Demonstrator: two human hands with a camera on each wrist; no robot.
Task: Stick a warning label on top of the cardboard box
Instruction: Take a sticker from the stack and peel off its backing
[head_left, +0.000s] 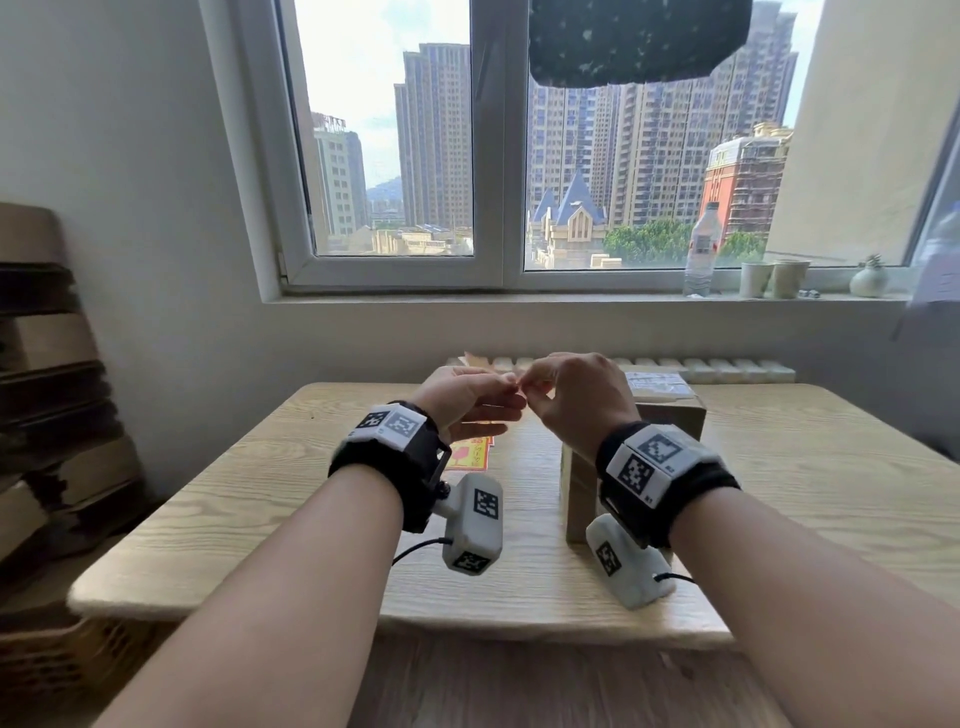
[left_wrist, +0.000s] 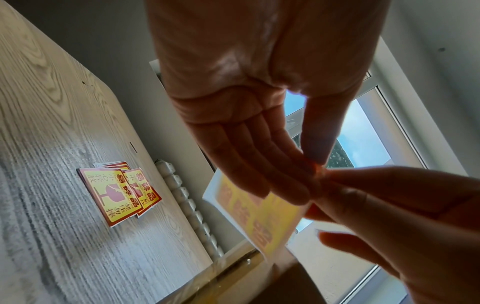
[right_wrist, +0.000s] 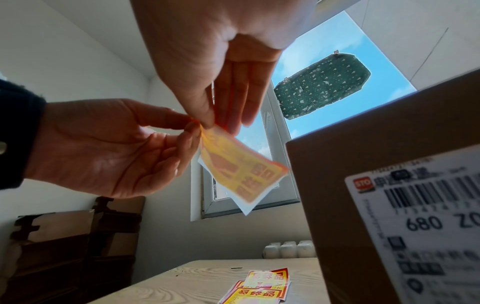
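Above the wooden table (head_left: 260, 499), both my hands hold one yellow-and-red warning label (right_wrist: 241, 170) by a corner. My left hand (head_left: 511, 392) pinches that corner between thumb and forefinger. My right hand (head_left: 527, 387) pinches the same corner from the other side. The label (left_wrist: 259, 216) hangs down from the pinch, and its white backing shows along the lower edge. The cardboard box (head_left: 670, 415) stands on the table just right of my hands, with a white shipping label (right_wrist: 420, 226) on its side. My right wrist hides part of the box in the head view.
A small stack of spare warning labels (head_left: 472, 454) lies on the table below my left hand. A radiator (head_left: 727, 369) runs behind the table. On the windowsill stand a bottle (head_left: 701, 249), two cups (head_left: 774, 278) and a small vase (head_left: 867, 280). Flattened cardboard (head_left: 47, 389) is piled at the left.
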